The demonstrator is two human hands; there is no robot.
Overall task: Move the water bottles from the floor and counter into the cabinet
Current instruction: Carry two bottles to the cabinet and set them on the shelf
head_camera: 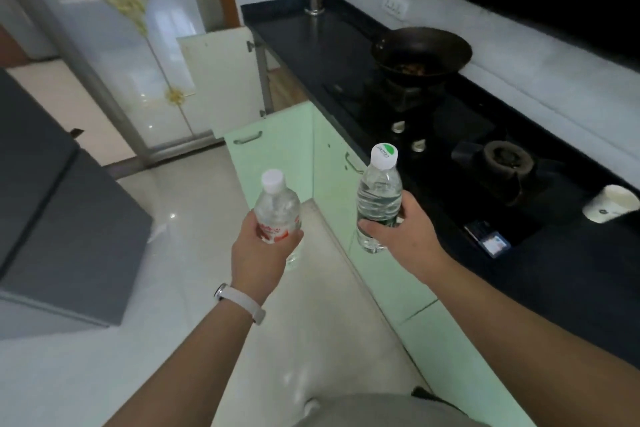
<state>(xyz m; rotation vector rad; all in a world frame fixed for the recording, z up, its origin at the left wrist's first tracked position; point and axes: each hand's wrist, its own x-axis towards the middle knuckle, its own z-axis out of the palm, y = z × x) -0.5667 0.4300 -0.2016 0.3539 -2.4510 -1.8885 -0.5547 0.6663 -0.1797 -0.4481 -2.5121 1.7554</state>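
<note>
Lower centre of frame, left hand (259, 253) fingers curl round red-label water bottle (277, 208), right hand (403, 230) fingers round green-cap water bottle (379, 191), both mid-carry beside bench (311, 45); next likely into open cabinet (221, 76), upper centre.

2 bare forearms extended forward: left hand (258, 251), white wristband (239, 302) on its wrist, grips a red-labelled water bottle (277, 211); right hand (403, 230) grips a green-capped water bottle (379, 194).

I have one view only: the head camera, wide-angle, tilted forward and down. It faces along the counter (311, 45) on the right, with the floor (180, 236) on the left and both arms (194, 357) close below.
</note>
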